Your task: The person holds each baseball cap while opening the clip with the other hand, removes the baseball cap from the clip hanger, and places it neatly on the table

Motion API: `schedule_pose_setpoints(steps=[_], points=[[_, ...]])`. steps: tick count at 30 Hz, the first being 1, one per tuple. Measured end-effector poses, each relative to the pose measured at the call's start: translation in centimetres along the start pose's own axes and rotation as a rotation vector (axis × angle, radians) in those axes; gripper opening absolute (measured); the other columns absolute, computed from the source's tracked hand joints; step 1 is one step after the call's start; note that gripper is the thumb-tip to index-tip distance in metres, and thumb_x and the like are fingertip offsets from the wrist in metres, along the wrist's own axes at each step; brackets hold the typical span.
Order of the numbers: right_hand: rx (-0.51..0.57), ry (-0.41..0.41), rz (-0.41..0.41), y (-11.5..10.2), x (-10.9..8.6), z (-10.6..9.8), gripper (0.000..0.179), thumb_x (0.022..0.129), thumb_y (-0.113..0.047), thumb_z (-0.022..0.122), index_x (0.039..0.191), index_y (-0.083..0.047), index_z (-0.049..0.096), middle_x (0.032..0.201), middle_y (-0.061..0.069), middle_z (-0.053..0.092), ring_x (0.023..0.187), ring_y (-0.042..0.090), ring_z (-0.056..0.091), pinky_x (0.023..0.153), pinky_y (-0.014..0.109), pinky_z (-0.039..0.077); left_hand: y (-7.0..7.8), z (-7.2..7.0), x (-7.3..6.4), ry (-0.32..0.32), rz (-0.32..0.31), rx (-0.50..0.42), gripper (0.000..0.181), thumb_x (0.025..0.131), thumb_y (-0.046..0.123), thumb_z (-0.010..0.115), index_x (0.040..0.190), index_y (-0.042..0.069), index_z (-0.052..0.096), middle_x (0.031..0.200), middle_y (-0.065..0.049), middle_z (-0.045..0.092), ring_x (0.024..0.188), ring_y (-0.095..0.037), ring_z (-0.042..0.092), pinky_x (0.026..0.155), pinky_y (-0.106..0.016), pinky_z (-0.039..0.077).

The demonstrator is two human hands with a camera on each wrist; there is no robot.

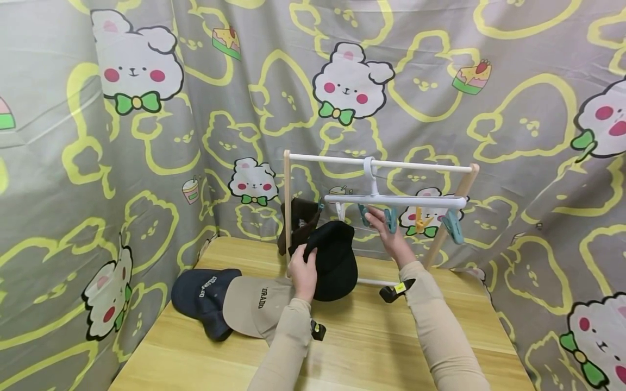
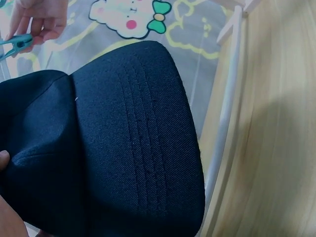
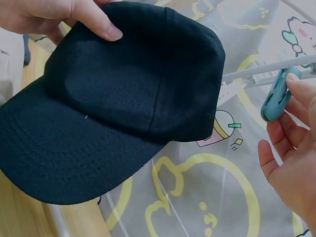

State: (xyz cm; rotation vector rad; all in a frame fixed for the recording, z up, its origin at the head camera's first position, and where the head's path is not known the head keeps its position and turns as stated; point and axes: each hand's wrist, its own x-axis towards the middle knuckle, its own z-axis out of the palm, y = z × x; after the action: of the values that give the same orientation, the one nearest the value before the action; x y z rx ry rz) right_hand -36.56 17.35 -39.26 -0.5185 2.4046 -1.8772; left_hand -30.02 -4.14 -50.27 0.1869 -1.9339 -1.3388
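A black baseball cap [image 1: 337, 271] hangs in front of a wooden rack, its crown gripped by my left hand [image 1: 303, 274] with the thumb on the outside. In the right wrist view the cap's stitched brim [image 3: 64, 148] points down and to the left. My right hand [image 1: 388, 234] pinches a teal clothespin [image 3: 277, 98] on the pale hanger [image 1: 406, 201], between thumb and fingers. That clothespin stands apart from the cap, to the right of it.
The hanger hooks over the rack's white rod [image 1: 327, 159]. White [image 1: 340, 210], yellow [image 1: 420, 220] and more teal clips [image 1: 453, 226] line it. A dark brown cap-like item [image 1: 302, 220] is behind the left post. Navy [image 1: 195, 293] and beige [image 1: 249, 304] caps lie on the wooden table [image 1: 362, 353].
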Motion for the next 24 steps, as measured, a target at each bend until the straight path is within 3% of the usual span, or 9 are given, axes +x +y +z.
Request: schedule_pose_setpoints(steps=[16,24], points=[[-0.011,-0.008,-0.026,-0.7,-0.6,0.2,0.055,0.104,-0.024,0.046,0.150,0.003,0.031,0.155,0.025,0.033,0.140,0.041,0.036,0.116,0.052,0.029,0.0,-0.5,0.4,-0.006,0.068,-0.015,0.012,0.089,0.022,0.071,0.094,0.012,0.070,0.097,-0.010,0.073,0.093,-0.029,0.068,0.082,-0.044,0.053],[-0.007,-0.010,0.006,-1.0,-0.7,0.4,0.055,0.104,-0.024,0.044,0.151,0.001,0.029,0.155,0.025,0.032,0.137,0.042,0.037,0.116,0.052,0.028,0.2,-1.3,0.7,-0.091,0.107,-0.065,0.011,0.090,0.020,0.070,0.096,0.010,0.070,0.100,-0.010,0.073,0.095,-0.028,0.069,0.083,-0.044,0.055]])
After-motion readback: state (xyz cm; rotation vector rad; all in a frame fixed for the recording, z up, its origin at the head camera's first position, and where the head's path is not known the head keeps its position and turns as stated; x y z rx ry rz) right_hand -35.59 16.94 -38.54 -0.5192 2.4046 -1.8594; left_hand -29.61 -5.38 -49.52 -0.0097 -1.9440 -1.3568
